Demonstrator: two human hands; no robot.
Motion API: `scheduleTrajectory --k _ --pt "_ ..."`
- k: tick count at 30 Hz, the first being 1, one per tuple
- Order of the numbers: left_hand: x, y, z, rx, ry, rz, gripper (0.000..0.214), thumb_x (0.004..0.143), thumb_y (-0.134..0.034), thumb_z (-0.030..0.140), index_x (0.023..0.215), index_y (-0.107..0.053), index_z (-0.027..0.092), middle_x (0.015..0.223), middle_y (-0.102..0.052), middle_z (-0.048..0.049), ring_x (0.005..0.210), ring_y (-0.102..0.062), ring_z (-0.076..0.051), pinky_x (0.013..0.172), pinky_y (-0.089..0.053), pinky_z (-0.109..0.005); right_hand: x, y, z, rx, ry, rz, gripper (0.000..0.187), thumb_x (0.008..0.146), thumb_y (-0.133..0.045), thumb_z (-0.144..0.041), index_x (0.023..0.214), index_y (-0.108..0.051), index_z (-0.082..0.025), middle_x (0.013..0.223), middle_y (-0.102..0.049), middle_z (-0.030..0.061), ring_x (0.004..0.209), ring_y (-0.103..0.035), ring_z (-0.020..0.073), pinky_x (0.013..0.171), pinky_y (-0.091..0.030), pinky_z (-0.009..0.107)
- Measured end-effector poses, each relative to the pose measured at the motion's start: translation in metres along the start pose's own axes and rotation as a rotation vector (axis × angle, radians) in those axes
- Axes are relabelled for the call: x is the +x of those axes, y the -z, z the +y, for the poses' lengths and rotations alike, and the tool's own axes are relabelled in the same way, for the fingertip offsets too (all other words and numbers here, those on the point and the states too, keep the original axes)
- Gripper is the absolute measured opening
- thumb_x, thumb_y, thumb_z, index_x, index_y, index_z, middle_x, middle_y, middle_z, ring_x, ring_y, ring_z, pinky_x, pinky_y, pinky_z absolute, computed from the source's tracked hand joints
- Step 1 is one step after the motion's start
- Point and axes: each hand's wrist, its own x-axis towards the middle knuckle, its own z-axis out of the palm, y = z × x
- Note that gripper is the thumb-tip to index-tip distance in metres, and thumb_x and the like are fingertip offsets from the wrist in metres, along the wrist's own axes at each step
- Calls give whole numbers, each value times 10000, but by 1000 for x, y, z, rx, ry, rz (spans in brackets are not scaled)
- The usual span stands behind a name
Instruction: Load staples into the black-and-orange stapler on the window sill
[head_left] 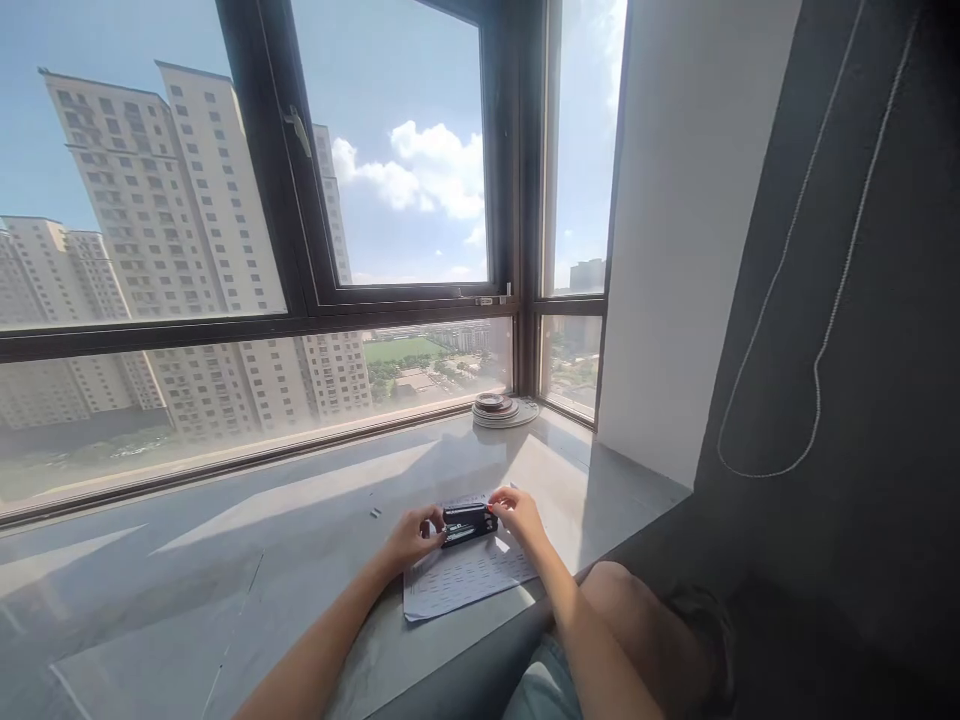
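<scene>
A small black stapler is held just above a sheet of printed paper that lies on the grey stone window ledge. My left hand grips the stapler's left end with curled fingers. My right hand pinches its right end, where a bit of red shows. Both forearms reach in from the bottom of the view.
Tiny light bits, perhaps staples, lie on the ledge left of the paper. A stack of round flat discs sits at the far corner by the window. A bead chain hangs on the dark wall at right. My bare knee is below.
</scene>
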Motion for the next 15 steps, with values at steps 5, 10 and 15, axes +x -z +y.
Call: scheduleTrajectory --k 5,10,15 --pt "0 -3 -4 -15 1 2 166 804 -679 335 860 -644 183 798 -650 16 613 -513 -101 588 -374 -220 -1 0 1 -18 -21 12 256 679 -586 -314 825 -744 -174 706 -663 37 531 -531 138 540 -413 255" --pt "0 -3 1 -10 32 -22 163 788 -675 329 832 -616 183 732 -611 28 592 -498 -101 577 -364 -222 -5 -2 -6 -7 -97 -19 251 704 -539 -298 839 -718 -184 569 -584 -6 441 -515 138 460 -389 244" --pt "1 -2 10 9 33 -23 178 770 -685 334 802 -600 181 727 -605 26 592 -496 -103 580 -372 -228 -8 -3 -10 66 -189 -165 340 776 -502 -299 1028 -700 -188 574 -625 -10 393 -558 151 446 -432 251"
